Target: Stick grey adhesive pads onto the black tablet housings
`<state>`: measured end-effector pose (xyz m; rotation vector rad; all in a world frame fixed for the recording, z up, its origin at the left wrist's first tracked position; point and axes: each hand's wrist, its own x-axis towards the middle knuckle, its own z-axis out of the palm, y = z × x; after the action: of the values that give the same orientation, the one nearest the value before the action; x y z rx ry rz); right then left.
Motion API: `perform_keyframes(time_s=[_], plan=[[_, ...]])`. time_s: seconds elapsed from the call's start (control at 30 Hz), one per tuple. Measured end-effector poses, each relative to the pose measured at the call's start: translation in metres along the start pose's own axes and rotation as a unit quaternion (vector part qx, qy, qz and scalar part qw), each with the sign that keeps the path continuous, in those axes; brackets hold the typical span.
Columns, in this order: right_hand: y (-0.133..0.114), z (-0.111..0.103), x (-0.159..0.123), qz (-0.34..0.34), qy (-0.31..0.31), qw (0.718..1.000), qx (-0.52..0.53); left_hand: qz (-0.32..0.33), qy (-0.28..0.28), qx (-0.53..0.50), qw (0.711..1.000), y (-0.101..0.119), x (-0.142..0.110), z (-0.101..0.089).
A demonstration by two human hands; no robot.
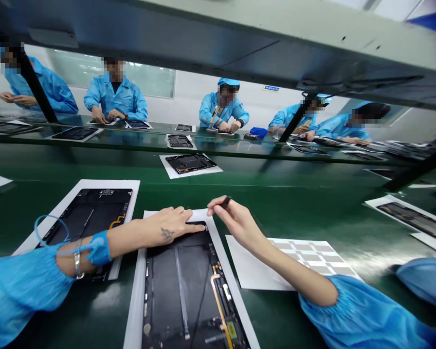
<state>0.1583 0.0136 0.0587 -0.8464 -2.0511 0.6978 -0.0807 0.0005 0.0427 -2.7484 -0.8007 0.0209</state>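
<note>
In front of me an opened tablet housing (196, 286), black inside with an orange flex cable down its right side, lies on a white sheet (133, 310). My left hand (170, 225) rests flat across the far end of the housing, fingers stretched out, thumb by the far right corner. Just right of that corner, my right hand (236, 220) is raised with fingers pinched around a small dark tool (225, 201); most of the tool is hidden. Under my right forearm is a white sheet with rows of grey rectangular stickers (312, 253).
A second tablet housing (90, 213) on paper lies under my left forearm. Another housing (191, 163) sits farther ahead on the green bench (287, 198), more at right (417, 218). A shelf (240, 43) hangs overhead on dark posts. Several co-workers in blue sit opposite.
</note>
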Motion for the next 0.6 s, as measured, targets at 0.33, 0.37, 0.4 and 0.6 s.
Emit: perform_keyframes(time_s=[0.33,0.37,0.4,0.6], plan=[[-0.003,0.022,0.035,-0.158,-0.309,0.897,-0.273,-0.013,0.146,-0.235,0.961,-0.014,-0.025,0.017],[-0.005,0.024,0.038,-0.158,-0.323,0.889,-0.282,-0.012,0.148,-0.233,0.961,-0.014,-0.025,0.018],[-0.007,0.026,0.039,-0.158,-0.335,0.882,-0.291,-0.012,0.149,-0.227,0.962,-0.014,-0.024,0.018],[-0.017,0.027,0.044,-0.159,-0.37,0.849,-0.341,-0.001,0.13,-0.158,0.979,-0.009,-0.023,0.018]])
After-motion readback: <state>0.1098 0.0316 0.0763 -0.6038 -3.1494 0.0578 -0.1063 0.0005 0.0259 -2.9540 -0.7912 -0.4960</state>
